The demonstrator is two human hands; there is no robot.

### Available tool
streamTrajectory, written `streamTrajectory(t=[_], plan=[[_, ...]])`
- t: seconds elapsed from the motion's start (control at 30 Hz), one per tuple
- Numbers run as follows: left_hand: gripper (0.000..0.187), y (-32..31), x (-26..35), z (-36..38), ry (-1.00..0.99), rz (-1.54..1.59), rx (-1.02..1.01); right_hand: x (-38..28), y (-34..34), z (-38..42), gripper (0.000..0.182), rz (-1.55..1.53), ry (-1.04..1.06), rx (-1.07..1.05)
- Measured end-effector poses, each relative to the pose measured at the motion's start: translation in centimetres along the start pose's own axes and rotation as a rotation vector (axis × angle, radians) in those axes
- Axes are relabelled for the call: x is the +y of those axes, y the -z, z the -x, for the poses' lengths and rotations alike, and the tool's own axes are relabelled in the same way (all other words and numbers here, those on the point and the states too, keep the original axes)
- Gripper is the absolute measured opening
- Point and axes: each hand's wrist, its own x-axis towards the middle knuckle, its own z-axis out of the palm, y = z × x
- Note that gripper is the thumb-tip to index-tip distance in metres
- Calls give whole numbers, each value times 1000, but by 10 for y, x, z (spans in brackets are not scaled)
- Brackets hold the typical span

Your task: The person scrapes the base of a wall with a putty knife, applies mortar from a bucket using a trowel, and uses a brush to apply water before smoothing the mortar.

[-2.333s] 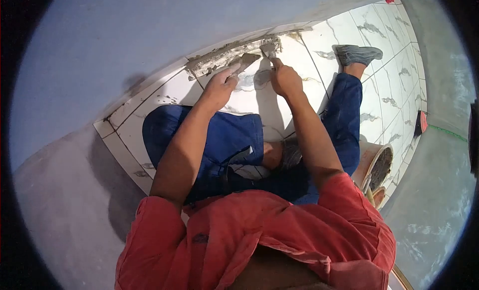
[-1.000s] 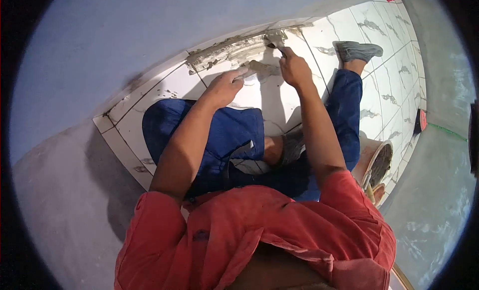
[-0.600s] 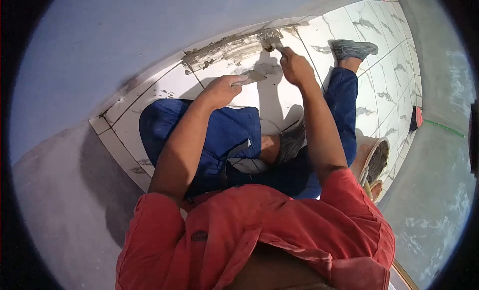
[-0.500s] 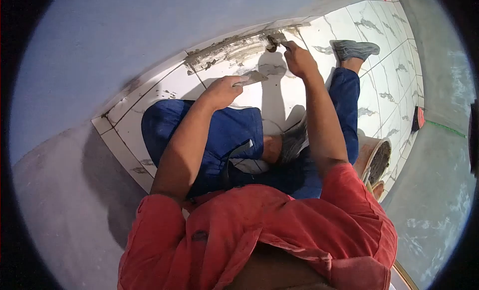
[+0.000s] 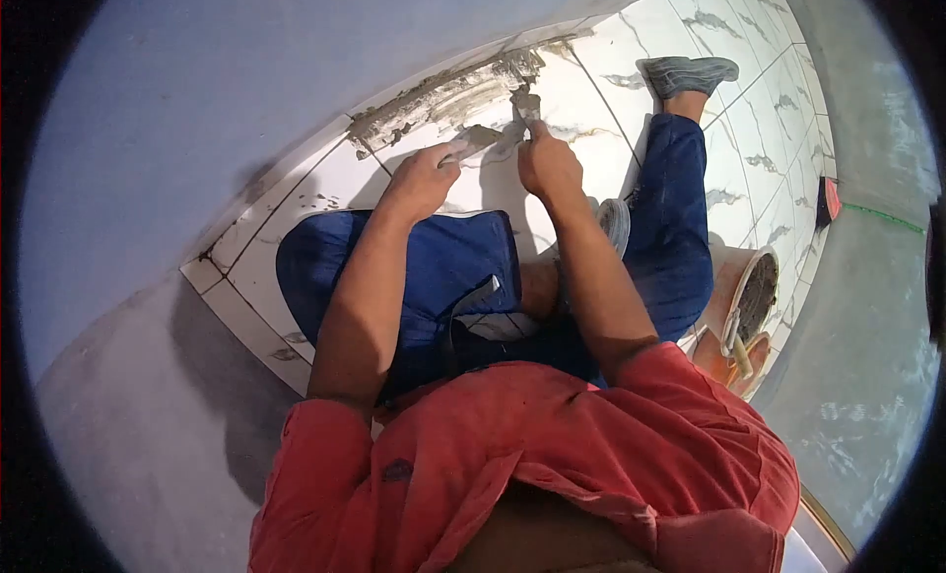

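Observation:
My left hand [image 5: 422,182] is closed around a putty knife [image 5: 480,136], its flat blade pointing right above the tiled floor. Close beside it, my right hand [image 5: 549,166] grips a second putty knife [image 5: 528,107], with grey mortar on its blade. The two blades are a short way apart. Beyond them, a strip of wet grey mortar [image 5: 434,104] is smeared along the floor tiles where they meet the wall. Small dark crumbs of mortar lie near the left end of the strip.
White marbled tiles [image 5: 611,80] cover the floor, bounded by a blue-grey wall [image 5: 246,90]. My legs in blue trousers [image 5: 394,268] spread around the work spot. A bucket of mortar [image 5: 757,295] stands at my right, with an orange container [image 5: 754,361] beside it.
My right hand has drawn the putty knife left and back toward me, off the right end of the mortar strip. My left hand has shifted slightly left.

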Motion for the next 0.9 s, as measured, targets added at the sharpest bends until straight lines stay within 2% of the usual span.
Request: streamTrajectory(t=[0.3, 0.4, 0.57, 0.63, 0.7, 0.77, 0.9], plan=[[45, 0, -2, -4, -2, 20, -15, -2, 14, -65, 45, -62, 38, 130], [46, -3, -7, -7, -31, 45, 22, 4, 18, -76, 42, -28, 33, 105], [47, -3, 37, -11, -116, 82, 219, 8, 17, -67, 38, -30, 37, 116], [48, -10, 64, -30, -94, 15, 190, 9, 14, -70, 37, -34, 49, 117], [50, -23, 87, -54, -72, -46, 159, 15, 7, -73, 45, -59, 67, 128], [53, -38, 99, -82, 55, -172, 142, 18, 4, -74, 41, -57, 77, 145], [55, -55, 112, -117, 88, -248, 120, 22, 1, -69, 38, -84, 119, 200]])
